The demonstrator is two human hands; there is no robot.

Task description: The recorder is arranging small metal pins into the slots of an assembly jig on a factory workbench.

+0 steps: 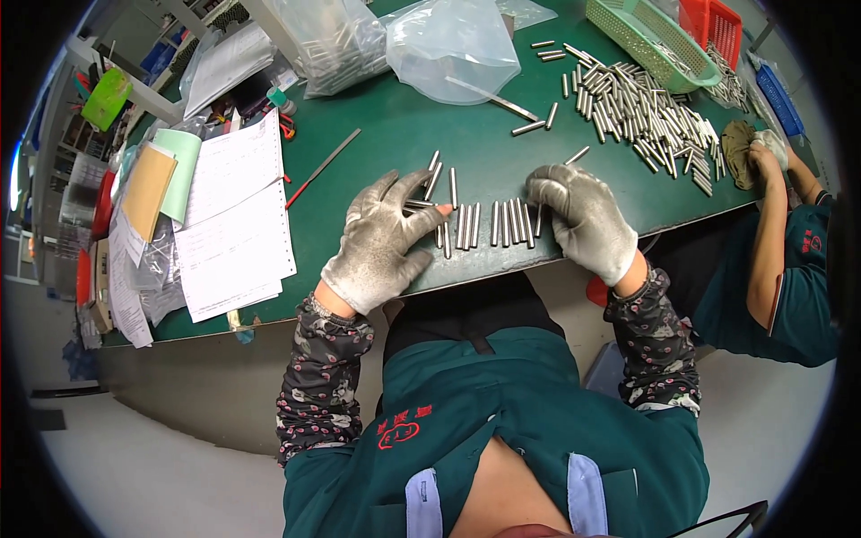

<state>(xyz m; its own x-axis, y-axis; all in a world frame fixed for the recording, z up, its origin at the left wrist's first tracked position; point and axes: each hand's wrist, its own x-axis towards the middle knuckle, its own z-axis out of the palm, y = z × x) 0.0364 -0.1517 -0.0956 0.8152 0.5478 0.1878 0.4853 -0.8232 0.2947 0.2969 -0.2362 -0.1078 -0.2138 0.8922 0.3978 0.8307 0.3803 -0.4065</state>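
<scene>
Short metal pins (473,226) stand side by side in a rough row near the table's front edge, split into small groups. My left hand (381,240), in a grey-smudged white glove, is at the row's left end. Its fingers are apart, and one bare fingertip touches the pins there. Several loose pins (453,188) lie beside and partly under that hand. On the right, my gloved right hand (587,220) is curled, its fingertips closed on a single pin (539,221) at the row's right end. Another pin (578,155) lies just beyond its knuckles.
A large heap of pins (628,108) spreads at far right, by a green basket (641,36) and red basket (715,27). Plastic bags (453,49) sit at the back. Papers (229,220) and a thin metal strip (327,163) lie left. A co-worker's hand (767,161) is at right.
</scene>
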